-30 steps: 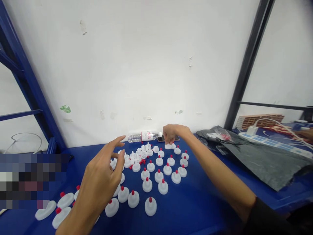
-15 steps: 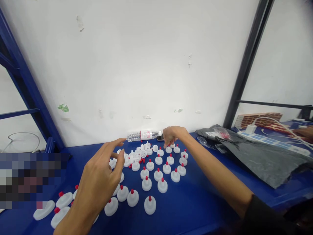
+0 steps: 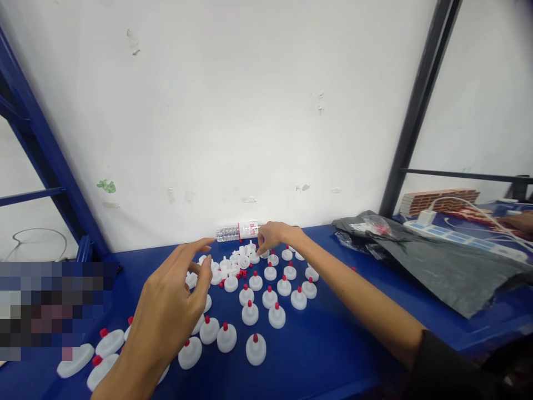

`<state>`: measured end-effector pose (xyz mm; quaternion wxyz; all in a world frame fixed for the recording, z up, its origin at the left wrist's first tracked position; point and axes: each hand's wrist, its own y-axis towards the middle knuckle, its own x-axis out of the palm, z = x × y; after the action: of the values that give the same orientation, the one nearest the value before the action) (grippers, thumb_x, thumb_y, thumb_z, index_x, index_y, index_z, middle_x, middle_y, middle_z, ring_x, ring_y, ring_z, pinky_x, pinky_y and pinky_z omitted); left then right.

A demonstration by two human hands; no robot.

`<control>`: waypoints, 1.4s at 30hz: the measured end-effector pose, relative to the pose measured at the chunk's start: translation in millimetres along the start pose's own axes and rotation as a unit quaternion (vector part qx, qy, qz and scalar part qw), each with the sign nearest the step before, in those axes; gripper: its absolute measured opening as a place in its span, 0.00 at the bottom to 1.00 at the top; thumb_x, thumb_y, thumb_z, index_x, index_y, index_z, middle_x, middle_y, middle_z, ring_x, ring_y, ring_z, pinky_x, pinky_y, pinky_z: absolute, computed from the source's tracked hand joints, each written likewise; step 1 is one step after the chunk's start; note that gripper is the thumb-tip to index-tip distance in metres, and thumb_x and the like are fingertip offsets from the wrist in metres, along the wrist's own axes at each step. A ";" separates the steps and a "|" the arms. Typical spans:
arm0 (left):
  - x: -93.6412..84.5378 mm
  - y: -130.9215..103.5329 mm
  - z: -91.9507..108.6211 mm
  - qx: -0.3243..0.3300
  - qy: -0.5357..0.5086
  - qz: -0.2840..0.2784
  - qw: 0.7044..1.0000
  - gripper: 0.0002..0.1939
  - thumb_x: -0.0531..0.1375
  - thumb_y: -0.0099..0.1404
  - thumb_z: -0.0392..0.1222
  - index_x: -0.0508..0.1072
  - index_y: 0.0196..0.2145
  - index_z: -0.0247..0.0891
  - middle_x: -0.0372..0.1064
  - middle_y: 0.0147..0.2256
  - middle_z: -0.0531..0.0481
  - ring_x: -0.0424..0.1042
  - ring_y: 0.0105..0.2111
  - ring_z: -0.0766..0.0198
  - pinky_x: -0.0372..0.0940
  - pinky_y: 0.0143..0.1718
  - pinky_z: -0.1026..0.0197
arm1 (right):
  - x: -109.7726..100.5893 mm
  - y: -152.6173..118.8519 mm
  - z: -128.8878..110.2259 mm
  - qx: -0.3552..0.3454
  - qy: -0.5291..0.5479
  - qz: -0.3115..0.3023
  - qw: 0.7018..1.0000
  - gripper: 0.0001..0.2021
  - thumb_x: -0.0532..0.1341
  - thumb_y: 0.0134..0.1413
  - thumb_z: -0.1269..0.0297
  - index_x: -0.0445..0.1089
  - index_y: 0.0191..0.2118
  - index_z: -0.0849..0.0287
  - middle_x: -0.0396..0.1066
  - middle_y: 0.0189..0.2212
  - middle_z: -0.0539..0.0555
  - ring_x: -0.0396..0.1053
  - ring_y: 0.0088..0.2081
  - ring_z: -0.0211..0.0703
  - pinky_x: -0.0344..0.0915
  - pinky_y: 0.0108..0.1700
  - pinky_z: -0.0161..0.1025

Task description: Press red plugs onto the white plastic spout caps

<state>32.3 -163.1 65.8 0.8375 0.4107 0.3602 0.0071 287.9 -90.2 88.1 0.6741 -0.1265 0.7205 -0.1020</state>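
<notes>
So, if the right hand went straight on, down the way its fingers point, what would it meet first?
Most likely the white cap at the right edge of the white pile. The right hand may already touch it; depth there is unclear.

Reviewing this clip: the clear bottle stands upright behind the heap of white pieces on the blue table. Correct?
Not quite: the head view shows the clear bottle lying on its side, behind the heap of white pieces on the blue table.
</notes>
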 end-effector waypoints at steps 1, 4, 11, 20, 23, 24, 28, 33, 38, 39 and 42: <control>0.1 0.2 0.1 0.002 -0.001 0.000 1.000 0.15 0.55 0.73 0.49 0.71 0.55 0.49 0.75 0.46 0.52 0.76 0.29 0.65 0.69 0.30 0.61 | 0.0 0.0 0.8 0.002 0.002 -0.002 1.000 0.16 0.63 0.67 0.57 0.71 0.54 0.59 0.72 0.53 0.58 0.73 0.49 0.48 0.73 0.51 0.52; -0.1 0.2 -0.6 0.001 0.002 -0.002 1.000 0.15 0.55 0.73 0.50 0.71 0.54 0.49 0.75 0.45 0.52 0.76 0.29 0.65 0.69 0.30 0.61 | -3.9 -1.6 7.4 -0.006 0.024 0.006 1.000 0.15 0.63 0.67 0.57 0.71 0.54 0.60 0.73 0.52 0.57 0.74 0.48 0.48 0.73 0.49 0.51; -0.8 -0.2 -0.7 -0.008 0.014 -0.007 1.000 0.18 0.55 0.73 0.52 0.71 0.57 0.48 0.76 0.44 0.52 0.78 0.29 0.63 0.70 0.34 0.58 | -31.4 -31.3 7.3 -0.153 0.168 0.103 0.968 0.27 0.66 0.61 0.49 0.67 0.60 0.58 0.78 0.48 0.58 0.76 0.48 0.47 0.70 0.50 0.41; -1.1 -0.5 -7.6 0.023 0.009 0.019 0.999 0.19 0.58 0.72 0.57 0.72 0.57 0.52 0.79 0.39 0.57 0.76 0.25 0.66 0.69 0.29 0.62 | -28.1 -54.2 -43.9 -0.394 0.387 0.045 0.832 0.27 0.68 0.60 0.54 0.65 0.61 0.57 0.79 0.41 0.56 0.76 0.44 0.42 0.69 0.46 0.37; -3.6 0.4 -6.0 0.031 -0.010 0.036 0.999 0.15 0.58 0.72 0.56 0.76 0.51 0.51 0.79 0.39 0.56 0.79 0.33 0.65 0.69 0.28 0.65 | -25.8 -53.3 -46.5 -0.395 0.402 0.034 0.826 0.26 0.68 0.60 0.54 0.67 0.60 0.56 0.79 0.40 0.54 0.76 0.44 0.42 0.69 0.47 0.37; -3.7 1.1 -5.1 0.029 -0.012 0.036 0.999 0.15 0.58 0.72 0.57 0.76 0.50 0.50 0.79 0.40 0.56 0.79 0.33 0.65 0.69 0.28 0.65 | -25.1 -53.2 -46.9 -0.393 0.405 0.033 0.825 0.25 0.68 0.60 0.55 0.67 0.60 0.56 0.79 0.40 0.54 0.76 0.44 0.42 0.69 0.47 0.37; -1.8 3.4 -5.0 0.015 0.000 0.022 1.000 0.17 0.59 0.70 0.58 0.75 0.48 0.48 0.78 0.40 0.54 0.79 0.32 0.63 0.68 0.27 0.63 | -22.8 -54.2 -50.6 -0.402 0.396 0.032 0.825 0.24 0.67 0.61 0.52 0.67 0.59 0.56 0.80 0.40 0.54 0.77 0.44 0.42 0.70 0.47 0.37; -0.3 2.8 -8.5 -0.006 0.016 0.022 1.000 0.14 0.56 0.72 0.56 0.74 0.44 0.46 0.77 0.39 0.53 0.78 0.33 0.61 0.67 0.31 0.60 | -20.9 -41.7 -47.4 -0.299 0.202 0.148 0.921 0.21 0.47 0.75 0.51 0.73 0.52 0.57 0.79 0.44 0.56 0.77 0.45 0.40 0.70 0.50 0.37; 0.1 2.3 -5.8 -0.008 0.007 0.022 1.000 0.10 0.56 0.71 0.50 0.73 0.44 0.45 0.76 0.39 0.53 0.77 0.31 0.63 0.69 0.37 0.59 | -13.3 6.7 -35.0 -0.122 0.055 0.195 0.972 0.15 0.60 0.69 0.58 0.72 0.53 0.61 0.73 0.52 0.60 0.73 0.51 0.50 0.71 0.53 0.53; 0.0 2.1 -5.5 -0.006 0.005 0.026 1.000 0.10 0.57 0.71 0.49 0.73 0.44 0.45 0.76 0.39 0.52 0.77 0.30 0.63 0.69 0.37 0.59 | -11.2 16.8 -34.4 -0.111 0.036 0.176 0.977 0.15 0.62 0.68 0.58 0.71 0.54 0.60 0.72 0.53 0.59 0.73 0.51 0.50 0.72 0.52 0.53; -1.1 1.2 -6.5 -0.005 0.012 0.030 0.999 0.10 0.57 0.70 0.47 0.74 0.45 0.45 0.77 0.39 0.52 0.75 0.26 0.64 0.70 0.37 0.58 | -5.3 39.9 -37.2 -0.094 -0.008 0.122 0.988 0.17 0.63 0.67 0.58 0.70 0.57 0.59 0.71 0.55 0.59 0.73 0.50 0.49 0.73 0.50 0.51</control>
<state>27.9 -158.2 64.6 0.8348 0.4169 0.3576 0.0395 249.4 -51.6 83.1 0.6727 -0.1015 0.7312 0.0503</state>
